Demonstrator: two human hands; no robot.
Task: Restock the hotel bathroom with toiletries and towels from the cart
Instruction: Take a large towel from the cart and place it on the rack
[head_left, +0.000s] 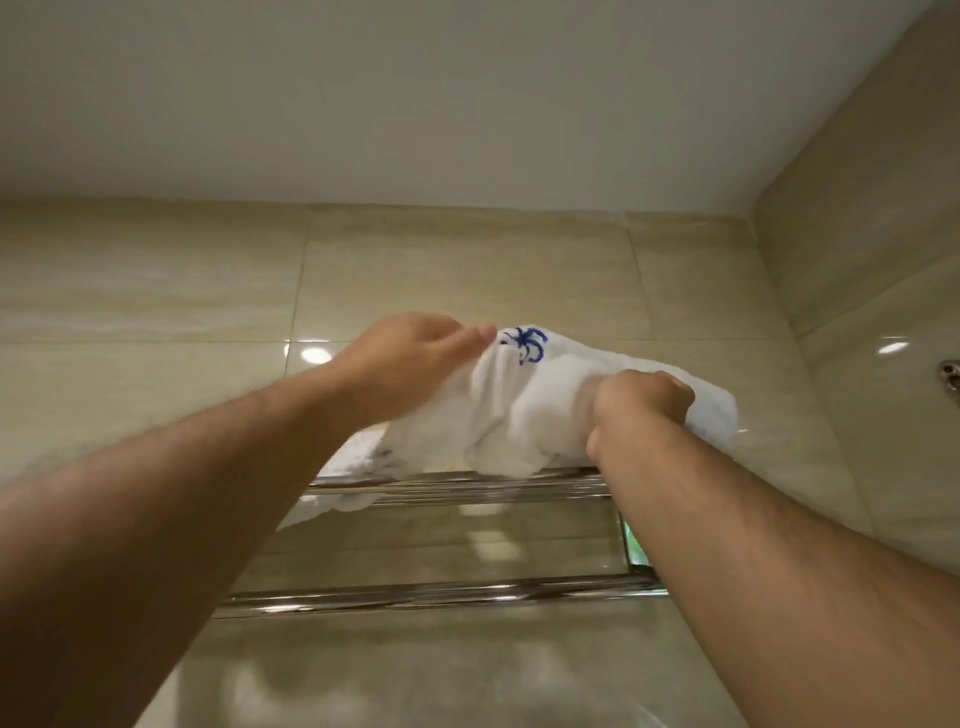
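A white towel (524, 410) with a blue embroidered logo lies bunched on top of a chrome towel rack (467, 486) mounted high on the tiled wall. My left hand (410, 358) reaches up on the towel's left side, and its fingertips pinch the cloth next to the logo. My right hand (636, 405) grips the right part of the towel in a fist, with the fingers buried in the fabric. Part of the towel hangs over the rack's front bar on the left.
A lower chrome bar (441, 597) runs under the rack. Glossy beige wall tiles (156, 312) surround it, and a side wall with a small metal fitting (950, 371) stands at the right. The white ceiling (415, 93) is close above.
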